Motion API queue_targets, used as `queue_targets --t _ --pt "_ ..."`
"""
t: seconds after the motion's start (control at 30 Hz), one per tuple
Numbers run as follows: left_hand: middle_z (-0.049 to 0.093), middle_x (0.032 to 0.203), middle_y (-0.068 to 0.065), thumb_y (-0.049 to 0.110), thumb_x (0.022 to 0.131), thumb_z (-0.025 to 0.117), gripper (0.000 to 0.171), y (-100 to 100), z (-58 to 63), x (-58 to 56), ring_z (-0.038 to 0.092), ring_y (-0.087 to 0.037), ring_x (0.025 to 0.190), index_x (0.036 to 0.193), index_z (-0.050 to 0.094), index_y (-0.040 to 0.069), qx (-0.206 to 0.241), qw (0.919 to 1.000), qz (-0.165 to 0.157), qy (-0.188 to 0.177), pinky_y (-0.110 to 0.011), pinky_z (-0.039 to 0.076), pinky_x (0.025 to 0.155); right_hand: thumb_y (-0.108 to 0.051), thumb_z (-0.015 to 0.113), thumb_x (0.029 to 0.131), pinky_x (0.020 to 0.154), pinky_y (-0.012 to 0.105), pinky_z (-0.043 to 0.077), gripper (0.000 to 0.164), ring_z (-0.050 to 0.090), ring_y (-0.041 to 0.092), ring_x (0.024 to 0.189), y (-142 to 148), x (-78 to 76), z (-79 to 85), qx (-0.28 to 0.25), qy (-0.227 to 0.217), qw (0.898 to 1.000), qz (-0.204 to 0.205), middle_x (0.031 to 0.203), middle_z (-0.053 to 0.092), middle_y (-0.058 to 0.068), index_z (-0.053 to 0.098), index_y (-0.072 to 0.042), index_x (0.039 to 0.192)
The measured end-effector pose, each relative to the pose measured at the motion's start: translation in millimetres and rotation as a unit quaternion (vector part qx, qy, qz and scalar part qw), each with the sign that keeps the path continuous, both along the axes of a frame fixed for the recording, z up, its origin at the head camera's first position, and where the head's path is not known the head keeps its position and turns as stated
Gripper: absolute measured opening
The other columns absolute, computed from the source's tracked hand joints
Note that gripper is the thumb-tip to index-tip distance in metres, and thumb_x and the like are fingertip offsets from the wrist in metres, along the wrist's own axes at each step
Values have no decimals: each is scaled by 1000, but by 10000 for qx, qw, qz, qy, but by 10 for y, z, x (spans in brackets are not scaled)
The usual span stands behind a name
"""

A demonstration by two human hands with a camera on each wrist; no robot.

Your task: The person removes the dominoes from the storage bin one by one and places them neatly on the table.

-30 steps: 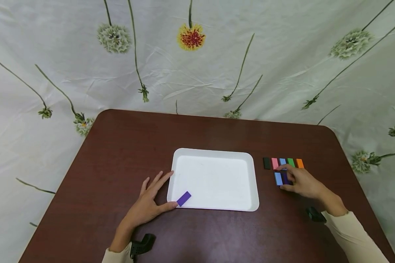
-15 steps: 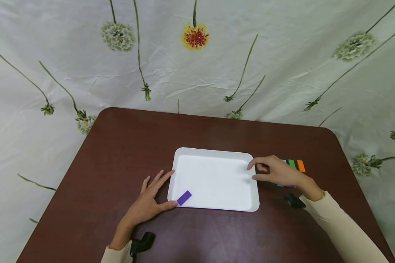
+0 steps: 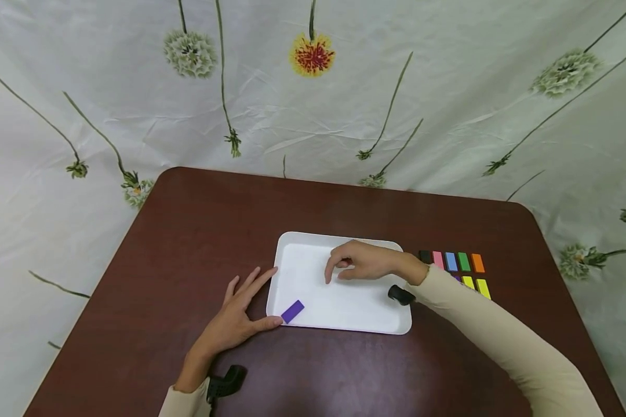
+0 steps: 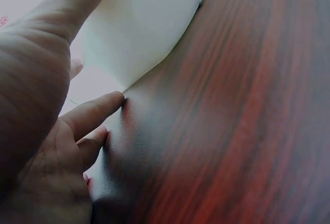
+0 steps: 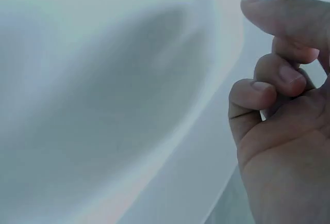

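Observation:
A white tray [image 3: 355, 313] lies on the dark red-brown table. Inside its near left corner is a small purple block [image 3: 293, 311], lying at a slant. My left hand [image 3: 235, 324] spreads its fingers at the tray's left side, index fingertip at the rim and thumb tip beside the block. The left wrist view shows the left fingers [image 4: 95, 113] against the tray edge. Over the tray's middle hovers my right hand [image 3: 362, 260], index pointing down, thumb apart from it. In the right wrist view the other right fingers [image 5: 250, 95] are curled, with nothing seen in them.
Right of the tray stand two rows of small coloured blocks: black, pink [image 3: 437, 259], blue, green [image 3: 463, 262] and orange [image 3: 477, 263] behind, yellow [image 3: 483, 288] ones in front. The right sleeve [image 3: 490, 324] covers part of the front row. A flower-printed cloth hangs behind the table.
My right hand has moved left from the coloured blocks to over the middle of the tray. The left hand and the purple block have stayed in place.

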State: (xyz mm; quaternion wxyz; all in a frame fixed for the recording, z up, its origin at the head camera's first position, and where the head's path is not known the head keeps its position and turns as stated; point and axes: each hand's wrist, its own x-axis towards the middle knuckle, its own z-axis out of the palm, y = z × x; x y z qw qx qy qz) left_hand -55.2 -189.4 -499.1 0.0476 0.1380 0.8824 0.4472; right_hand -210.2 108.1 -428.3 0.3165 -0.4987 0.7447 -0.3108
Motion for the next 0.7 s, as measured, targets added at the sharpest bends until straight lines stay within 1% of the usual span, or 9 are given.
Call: queue_targets --t 0.13,0.2,0.3,0.5,0.63,0.7 --pt "39 159 -6 44 82 81 91 -5 -11 3 20 -39 153 158 32 30 -18 10000 15 33 -65 -2 116 13 57 89 71 19 34 34 38 8 75 -276 22 -54 -11 -295 9979 569 75 37 1 76 -11 103" --pt "40 159 -5 44 82 81 91 -3 -17 0 20 -39 153 158 32 30 -34 10000 5 71 -64 -2 116 14 56 89 73 18 34 36 39 7 77 -392 42 -93 63 -423 9954 859 77 39 0 75 -11 106" --pt "40 159 -3 45 82 81 91 3 -23 -13 20 -37 153 158 32 32 -73 9999 -28 98 -63 -1 117 14 57 87 75 17 36 39 40 5 78 -542 71 -165 166 -469 9915 1199 79 41 0 75 -11 111" --pt "39 159 -5 44 81 82 93 4 -32 -16 20 -36 153 158 31 33 -32 9999 -75 71 -63 -2 117 14 59 83 77 15 36 44 41 2 80 -754 160 -275 300 -431 9876 1480 81 45 0 75 -12 115" --pt "37 160 -5 43 81 82 94 -8 -22 0 18 -34 154 158 29 37 30 10000 -29 -36 -63 -4 117 12 59 83 76 14 36 44 40 1 79 -843 211 -284 451 -301 9847 1653 82 45 -3 76 -12 116" --pt "37 161 -5 43 81 82 94 -12 -18 4 18 -35 154 158 29 37 29 10000 -27 -40 -64 -4 117 11 60 84 76 14 36 43 39 0 79 -863 217 -271 549 -172 9831 1738 82 45 -4 76 -13 115"
